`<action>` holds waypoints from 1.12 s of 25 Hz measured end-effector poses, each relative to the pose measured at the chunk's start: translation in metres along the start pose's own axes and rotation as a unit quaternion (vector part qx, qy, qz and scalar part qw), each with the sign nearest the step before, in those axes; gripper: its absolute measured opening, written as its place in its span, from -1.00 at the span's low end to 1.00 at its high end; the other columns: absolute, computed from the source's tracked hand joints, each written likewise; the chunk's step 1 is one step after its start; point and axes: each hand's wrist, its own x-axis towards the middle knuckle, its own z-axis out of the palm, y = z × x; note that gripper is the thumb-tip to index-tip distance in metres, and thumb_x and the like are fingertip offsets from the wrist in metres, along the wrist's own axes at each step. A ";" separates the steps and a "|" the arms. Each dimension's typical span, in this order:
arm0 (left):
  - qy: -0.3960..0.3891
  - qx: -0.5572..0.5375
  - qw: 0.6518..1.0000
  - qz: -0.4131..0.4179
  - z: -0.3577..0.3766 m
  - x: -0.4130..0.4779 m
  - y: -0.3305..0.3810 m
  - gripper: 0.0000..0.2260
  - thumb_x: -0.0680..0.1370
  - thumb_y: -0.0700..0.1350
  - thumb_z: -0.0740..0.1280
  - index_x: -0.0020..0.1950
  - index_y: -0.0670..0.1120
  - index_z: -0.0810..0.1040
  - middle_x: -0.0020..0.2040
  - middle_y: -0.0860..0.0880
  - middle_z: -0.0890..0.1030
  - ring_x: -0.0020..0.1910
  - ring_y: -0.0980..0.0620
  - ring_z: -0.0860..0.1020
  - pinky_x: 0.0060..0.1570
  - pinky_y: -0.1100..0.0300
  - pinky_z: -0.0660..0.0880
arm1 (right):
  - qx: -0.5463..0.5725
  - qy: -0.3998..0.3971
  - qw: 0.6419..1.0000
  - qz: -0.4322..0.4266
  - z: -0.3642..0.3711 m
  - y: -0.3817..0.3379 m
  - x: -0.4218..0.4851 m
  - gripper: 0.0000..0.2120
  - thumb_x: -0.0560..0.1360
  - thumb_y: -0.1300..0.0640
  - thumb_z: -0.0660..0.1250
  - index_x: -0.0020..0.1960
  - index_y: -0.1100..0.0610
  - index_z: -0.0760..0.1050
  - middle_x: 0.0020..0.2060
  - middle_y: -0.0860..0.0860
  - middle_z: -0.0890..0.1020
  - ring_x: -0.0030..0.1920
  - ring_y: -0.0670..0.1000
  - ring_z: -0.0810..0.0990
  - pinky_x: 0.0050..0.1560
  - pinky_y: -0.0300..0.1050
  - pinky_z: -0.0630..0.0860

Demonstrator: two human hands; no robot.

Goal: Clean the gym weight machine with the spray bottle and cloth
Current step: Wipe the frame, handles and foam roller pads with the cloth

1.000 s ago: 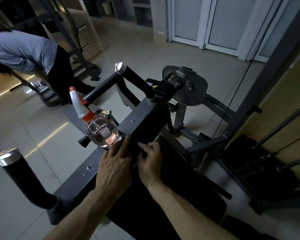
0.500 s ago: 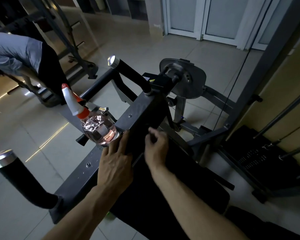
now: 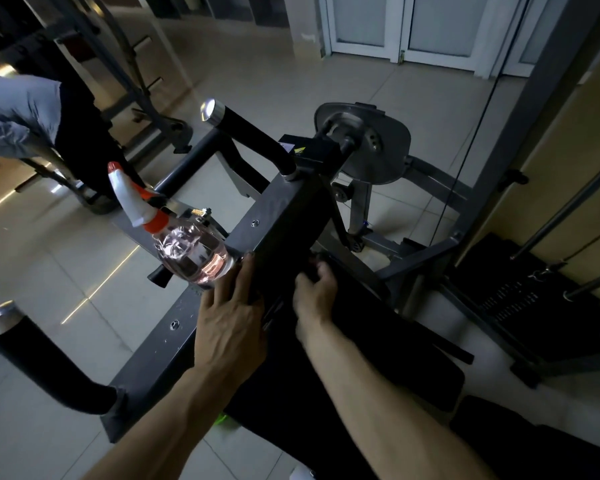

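left grip [image 3: 229, 327] clasped bottle [image 3: 194, 252] base beside beam [image 3: 284, 216] | right grip [image 3: 314, 292] curled at beam's far edge, contents too dark to tell

The room was dim; pale light came from the doors [image 3: 409, 26], the floor [image 3: 84, 271] shone, and edges bent.

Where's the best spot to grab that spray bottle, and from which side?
Probably the narrow neck by the orange collar of the spray bottle, reached from the left: the round body is wide, and its right side lies against the left hand and bar.
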 end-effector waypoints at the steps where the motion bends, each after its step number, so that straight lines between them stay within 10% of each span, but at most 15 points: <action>1: -0.003 0.000 1.000 0.002 0.001 -0.001 0.000 -0.62 0.38 0.06 0.51 0.19 0.05 0.70 0.67 -0.10 0.05 0.61 -0.29 -0.01 0.47 -0.22 0.20 | 0.035 -0.055 0.997 0.030 -0.004 0.020 -0.022 -0.59 0.64 0.37 0.23 0.42 0.06 0.46 0.21 0.01 0.62 0.17 0.04 0.64 0.21 -0.07 0.56; 4: -0.004 0.006 1.000 0.008 0.001 -0.002 0.000 -0.60 0.42 0.07 0.48 0.24 0.04 0.68 0.67 -0.11 0.02 0.63 -0.29 -0.05 0.50 -0.23 0.19 | 0.032 -0.125 0.991 0.030 -0.016 0.039 -0.042 -0.71 0.63 0.39 0.23 0.24 0.13 0.55 0.06 0.10 0.70 0.09 0.13 0.71 0.03 -0.09 0.65; 7: -0.010 0.009 1.000 0.011 -0.001 -0.002 0.000 -0.63 0.42 0.01 0.45 0.21 0.03 0.69 0.67 -0.11 0.01 0.63 -0.29 -0.03 0.51 -0.23 0.17 | -0.008 -0.010 0.999 -0.039 -0.012 -0.014 0.008 -0.67 0.59 0.43 0.23 0.12 0.02 0.53 0.07 -0.02 0.61 -0.01 -0.06 0.63 -0.12 -0.39 0.53; 11: 0.004 0.003 1.000 0.013 -0.001 -0.004 0.003 -0.60 0.36 0.00 0.49 0.19 0.00 0.71 0.67 -0.13 0.03 0.63 -0.28 -0.02 0.49 -0.20 0.13 | -0.089 0.052 0.989 -0.102 0.002 -0.033 0.015 -0.67 0.58 0.38 0.28 0.25 0.09 0.58 0.27 0.08 0.58 0.24 0.05 0.61 0.11 -0.29 0.52; 16: 0.003 -0.017 0.999 0.032 0.000 -0.004 -0.004 -0.62 0.39 0.07 0.53 0.18 0.03 0.71 0.66 -0.14 0.06 0.64 -0.22 -0.02 0.52 -0.12 0.05 | -0.182 -0.069 0.974 -0.113 -0.004 0.041 -0.051 -0.79 0.55 0.30 0.33 0.15 0.12 0.60 0.14 0.24 0.64 0.18 0.26 0.65 0.05 -0.15 0.63; 19: 0.036 -0.075 0.996 0.016 -0.006 -0.020 -0.013 -0.59 0.41 -0.03 0.55 0.24 -0.04 0.68 0.58 -0.14 0.31 0.56 -0.20 0.24 0.47 -0.14 0.28 | -0.167 -0.039 0.964 -0.202 0.000 -0.012 -0.008 -0.75 0.58 0.31 0.37 0.22 0.12 0.63 0.20 0.10 0.59 0.19 0.05 0.60 -0.07 -0.57 0.43; 22: 0.068 -0.136 0.986 -0.070 -0.009 -0.045 -0.031 -0.57 0.45 0.00 0.54 0.29 -0.02 0.61 0.42 -0.12 0.50 0.34 -0.21 0.46 0.13 -0.17 0.58 | -0.147 0.010 0.965 -0.218 0.010 -0.055 0.017 -0.75 0.62 0.24 0.36 0.28 0.11 0.62 0.28 0.10 0.57 0.12 -0.05 0.58 -0.21 -0.57 0.45; 28: 0.044 -0.152 0.970 -0.183 0.003 -0.051 -0.067 -0.28 0.42 0.21 0.53 0.49 -0.02 0.42 0.49 -0.10 0.43 0.33 -0.20 0.50 -0.06 -0.08 0.64 | -0.291 -0.111 0.911 -0.272 0.002 0.047 -0.081 -0.78 0.60 0.17 0.39 0.23 0.05 0.65 0.20 -0.03 0.44 0.19 -0.05 0.54 0.24 -0.20 0.56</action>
